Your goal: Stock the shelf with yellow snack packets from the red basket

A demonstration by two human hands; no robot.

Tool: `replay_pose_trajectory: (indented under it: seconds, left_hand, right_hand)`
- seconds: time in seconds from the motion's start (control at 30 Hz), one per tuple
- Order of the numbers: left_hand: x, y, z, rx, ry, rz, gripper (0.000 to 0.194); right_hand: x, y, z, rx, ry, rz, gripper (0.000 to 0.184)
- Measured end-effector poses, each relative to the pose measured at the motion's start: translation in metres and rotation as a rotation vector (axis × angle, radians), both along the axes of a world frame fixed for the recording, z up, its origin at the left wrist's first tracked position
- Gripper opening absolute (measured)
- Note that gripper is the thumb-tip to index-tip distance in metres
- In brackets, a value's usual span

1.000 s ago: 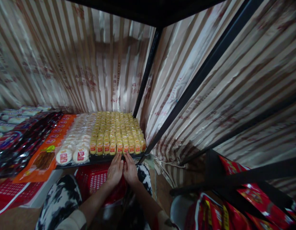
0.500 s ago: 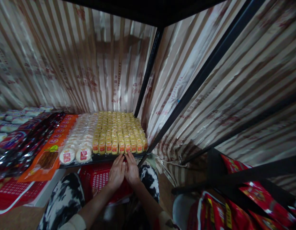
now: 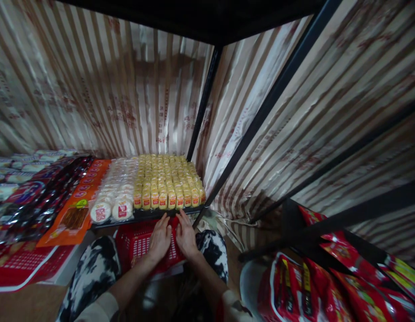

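Note:
Rows of small yellow wrapped cakes stand packed on a low black shelf. My left hand lies just in front of the shelf edge, fingers stretched out and holding nothing. Beside it my right hand is also open, its fingertips near the front edge below the cakes. A gap separates the two hands. Under them stands a red plastic basket, partly hidden by my hands and forearms. Left of the cakes sit two rows of round white wrapped biscuits.
An orange snack packet, dark shiny packets and white wrapped rolls lie farther left. Another red basket stands below. A black shelf post rises at the right, and red snack bags fill the lower right. Striped cloth hangs behind.
My hands have moved apart and drawn back slightly from the front row of cakes. The view has shifted a little, and the cakes stay in their rows.

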State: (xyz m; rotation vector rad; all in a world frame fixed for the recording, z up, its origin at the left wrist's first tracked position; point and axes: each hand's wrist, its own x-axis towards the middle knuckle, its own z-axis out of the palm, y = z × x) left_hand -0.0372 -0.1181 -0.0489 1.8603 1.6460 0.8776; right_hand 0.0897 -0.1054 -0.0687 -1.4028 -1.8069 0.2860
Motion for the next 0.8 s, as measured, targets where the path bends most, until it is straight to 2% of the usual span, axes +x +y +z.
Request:
replay_pose_trajectory:
  seconds: [0.2,0.33,0.8]
  left_hand:
    - [-0.008,0.012,0.019,-0.051,0.064,-0.062,0.043]
    - [-0.006,0.013,0.028,-0.088,0.089,-0.082,0.042]
    - [-0.014,-0.012,0.027,-0.157,0.036,-0.055,0.042]
  right_hand:
    - [-0.001,0.013,0.02,-0.026,-0.019,-0.023,0.055]
    - [-0.001,0.015,0.023,-0.126,-0.051,-0.022,0.057]
    - [-0.002,0.027,0.026,-0.297,-0.147,0.011,0.06]
